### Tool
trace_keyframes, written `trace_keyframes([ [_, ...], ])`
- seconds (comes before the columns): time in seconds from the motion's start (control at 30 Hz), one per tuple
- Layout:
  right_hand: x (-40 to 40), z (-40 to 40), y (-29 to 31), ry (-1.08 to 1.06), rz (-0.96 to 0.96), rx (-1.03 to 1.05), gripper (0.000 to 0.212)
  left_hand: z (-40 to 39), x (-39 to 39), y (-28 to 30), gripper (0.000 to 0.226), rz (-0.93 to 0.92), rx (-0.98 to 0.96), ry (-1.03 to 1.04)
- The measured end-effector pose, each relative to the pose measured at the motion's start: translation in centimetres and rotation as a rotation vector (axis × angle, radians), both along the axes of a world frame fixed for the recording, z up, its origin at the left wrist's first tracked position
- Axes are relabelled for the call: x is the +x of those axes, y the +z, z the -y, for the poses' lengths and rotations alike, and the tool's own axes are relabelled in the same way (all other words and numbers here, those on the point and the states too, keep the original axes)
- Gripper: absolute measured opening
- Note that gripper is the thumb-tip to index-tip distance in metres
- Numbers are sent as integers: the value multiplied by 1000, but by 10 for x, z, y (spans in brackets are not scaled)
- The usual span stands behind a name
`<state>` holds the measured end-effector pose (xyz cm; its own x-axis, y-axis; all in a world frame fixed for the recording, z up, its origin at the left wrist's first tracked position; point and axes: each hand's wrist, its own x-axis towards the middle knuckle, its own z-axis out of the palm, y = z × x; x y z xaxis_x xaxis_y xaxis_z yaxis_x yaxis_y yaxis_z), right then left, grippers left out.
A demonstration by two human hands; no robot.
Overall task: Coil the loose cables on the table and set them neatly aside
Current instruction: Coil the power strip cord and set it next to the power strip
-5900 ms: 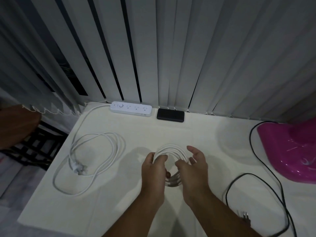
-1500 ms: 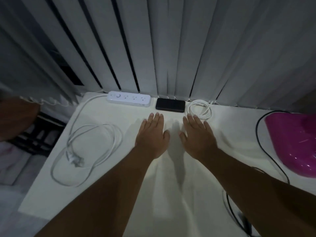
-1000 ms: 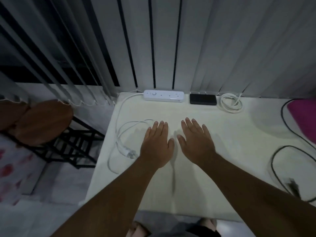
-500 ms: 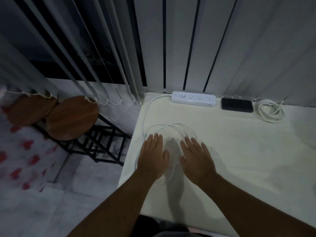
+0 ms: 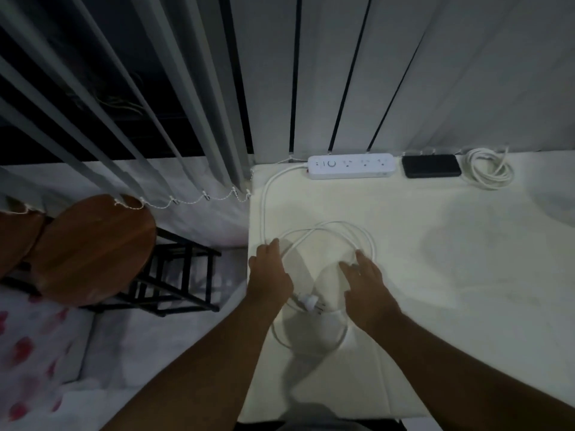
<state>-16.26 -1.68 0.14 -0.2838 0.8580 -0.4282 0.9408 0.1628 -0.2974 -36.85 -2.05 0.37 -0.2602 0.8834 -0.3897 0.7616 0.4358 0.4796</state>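
A loose white power cable [image 5: 334, 227] lies in wide loops near the table's left edge, running up to a white power strip [image 5: 351, 165] at the back. Its plug [image 5: 311, 303] rests between my wrists. My left hand [image 5: 269, 275] lies flat on the loops' left side, fingers touching the cable. On the right side of the loops sits my right hand [image 5: 365, 284], fingers spread and fingertips on the cable. Neither hand grips anything. A coiled white cable [image 5: 488, 171] sits at the back right.
A black power bank [image 5: 431, 165] lies between the strip and the coiled cable. The white table [image 5: 451, 275] ends close to my left hand. Beyond that edge stand a round wooden stool [image 5: 93, 250] and a black metal rack [image 5: 180, 281]. Vertical blinds hang behind.
The view has swung left. Both hands left the coiled cable at the back and moved to the loose cable by the left edge, then spread apart onto its loops.
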Motion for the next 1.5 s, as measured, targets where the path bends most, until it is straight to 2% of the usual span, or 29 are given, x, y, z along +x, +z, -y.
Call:
trace_keyframes([
  [0.13,-2,4,-1,-95,-46,0,68,-4,-2,1,74,72,67,114],
  [0.3,-1,6,5,-286,-247,-23,89,-1,0,5,77,324,135,395],
  [0.37,1,4,9,-401,-342,-48,96,3,3,8,58,339,162,444],
  [0.43,1,0,14,-506,-444,-41,98,7,8,11,27,333,188,461],
  [0.47,0,-2,17,-582,-517,-37,95,10,10,13,18,356,211,485],
  [0.53,-1,-4,23,-792,-696,-75,82,14,16,18,13,453,247,575],
  [0.6,-3,-4,30,-959,-872,-185,54,19,24,23,20,560,269,692],
  [0.67,-4,-4,38,-1059,-1048,-299,17,24,32,25,20,646,288,780],
  [0.7,-4,-2,43,-1095,-1137,-367,14,27,35,27,19,686,298,818],
  [0.77,-6,1,54,-1119,-1262,-508,28,30,43,31,19,774,336,900],
  [0.87,-9,5,69,-1072,-1302,-690,50,32,53,42,17,930,432,1003],
  [0.97,-9,7,78,-1059,-1253,-819,60,29,62,56,15,1098,503,1020],
  [1.03,-7,7,81,-1064,-1216,-865,63,28,68,64,17,1193,491,1000],
  [1.13,-5,4,84,-1116,-1241,-879,61,33,77,71,17,1300,368,914],
  [1.2,-3,1,85,-1118,-1265,-849,52,40,79,70,19,1273,269,806],
  [1.3,2,0,86,-1155,-1279,-796,35,50,77,63,22,1101,145,649],
  [1.37,5,1,87,-1211,-1322,-807,25,48,72,63,24,1102,166,682],
  [1.43,8,3,86,-1213,-1330,-810,19,40,63,67,26,1176,236,817],
  [1.5,10,6,83,-1157,-1301,-779,18,31,49,70,27,1124,256,793],
])
